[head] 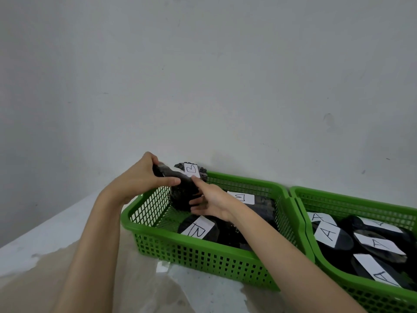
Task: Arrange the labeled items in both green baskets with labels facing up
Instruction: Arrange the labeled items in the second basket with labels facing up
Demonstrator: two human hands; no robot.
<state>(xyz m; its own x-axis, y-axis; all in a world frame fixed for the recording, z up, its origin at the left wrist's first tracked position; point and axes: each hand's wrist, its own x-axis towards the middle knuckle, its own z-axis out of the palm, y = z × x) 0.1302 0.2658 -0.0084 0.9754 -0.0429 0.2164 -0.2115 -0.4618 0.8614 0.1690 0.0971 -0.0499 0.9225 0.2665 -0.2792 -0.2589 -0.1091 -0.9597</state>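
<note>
Soft, even daylight; wide-angle bending at edges, slight blur.

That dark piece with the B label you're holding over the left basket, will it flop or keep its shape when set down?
The dark piece probably flexes: it curves between the left hand and right hand. Its bumpy surface likely grips well. The label seems stuck on.

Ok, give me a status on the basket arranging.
Done: the right basket shows four A labels face up. In hand: left hand and right hand hold a dark B-labelled item over the left basket. Left: setting it down flat; two labels there already face up.
</note>
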